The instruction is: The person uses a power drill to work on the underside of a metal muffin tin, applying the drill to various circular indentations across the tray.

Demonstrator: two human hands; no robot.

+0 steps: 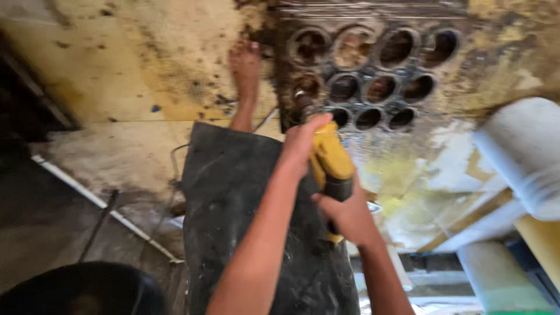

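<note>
A yellow and black power drill [330, 158] points down at a dark metal plate [373, 76] with several round holes. My left hand [301, 142] grips the front of the drill body. My right hand [349, 214] wraps around the drill's black handle. The drill's hole-saw bit [303, 100] meets the plate at its left edge. My bare foot [244, 76] rests on the stained yellow floor to the left of the plate. My leg in dark trousers [245, 216] lies under both arms.
A white roll [525, 154] lies at the right edge. A thin white strip [105, 204] runs diagonally at the left. A dark round object [81, 289] sits bottom left. A cord [175, 157] trails beside my leg.
</note>
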